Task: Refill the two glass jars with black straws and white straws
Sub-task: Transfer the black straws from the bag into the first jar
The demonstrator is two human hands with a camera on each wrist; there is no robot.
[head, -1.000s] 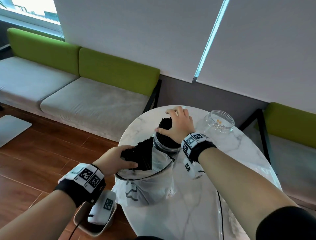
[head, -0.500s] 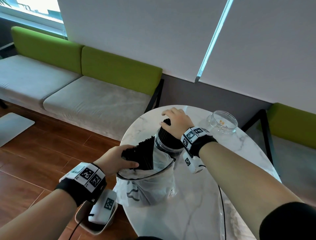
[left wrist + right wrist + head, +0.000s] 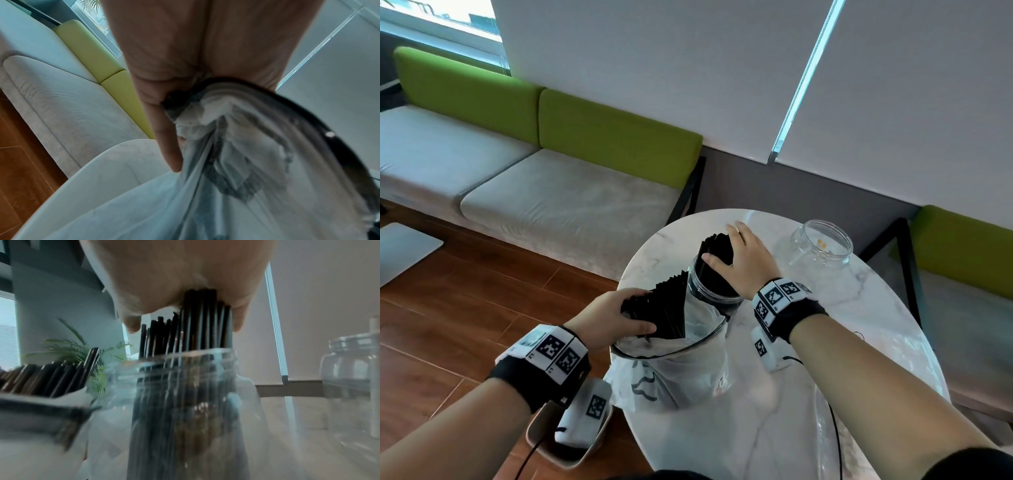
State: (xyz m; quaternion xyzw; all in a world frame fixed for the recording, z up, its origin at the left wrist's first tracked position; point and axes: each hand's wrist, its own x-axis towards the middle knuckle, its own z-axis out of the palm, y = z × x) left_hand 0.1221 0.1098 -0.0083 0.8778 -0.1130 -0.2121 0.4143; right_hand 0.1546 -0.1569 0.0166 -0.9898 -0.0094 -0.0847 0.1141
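Observation:
On the round marble table [image 3: 774, 428] stands a glass jar [image 3: 709, 298] [image 3: 185, 402] packed with black straws [image 3: 717, 248] [image 3: 201, 321] that stick out above its rim. My right hand [image 3: 743, 260] [image 3: 180, 288] sits on their tops, thumb and fingers curled round the bundle. My left hand [image 3: 619, 315] [image 3: 174, 97] grips a second bundle of black straws [image 3: 667, 308] [image 3: 51, 378] that stands in a clear plastic bag [image 3: 681, 370] [image 3: 246, 178] at the table's left edge. A second glass jar [image 3: 822, 250] [image 3: 349, 378] stands at the far right, nearly empty, with one white straw [image 3: 375, 369].
A grey bench with green backrests [image 3: 619, 144] runs along the wall behind the table. A beige tub [image 3: 585, 455] sits on the wooden floor under my left wrist. A thin black cable [image 3: 835, 428] crosses the table on the near right.
My right hand pressed down onto the jar's straws, then rose a little, so more of the bundle shows above the rim. The left hand kept its grip in the bag.

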